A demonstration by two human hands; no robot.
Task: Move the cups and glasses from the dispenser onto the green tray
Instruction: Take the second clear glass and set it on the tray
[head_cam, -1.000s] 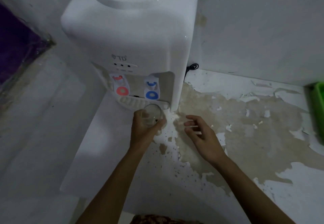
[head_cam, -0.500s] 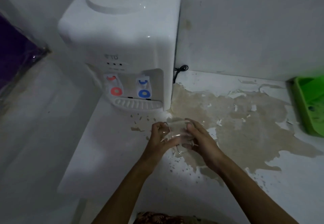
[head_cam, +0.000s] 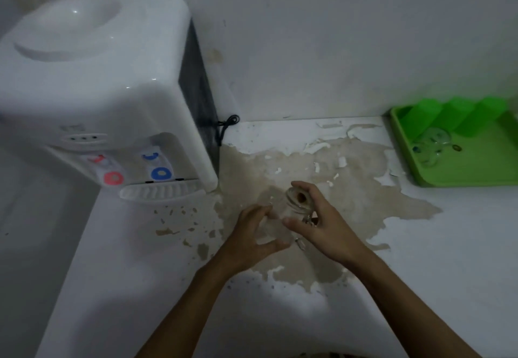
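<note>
Right hand grips glass; left hand spread beside it.

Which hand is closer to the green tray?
Right. The right hand, holding the clear glass, is on the side toward the green tray; the left hand is farther, toward the dispenser.

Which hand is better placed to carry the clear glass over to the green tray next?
Right. The right hand already grips the clear glass, and the green tray lies on that side. The left hand is open, its fingers apart beside the glass.
</note>
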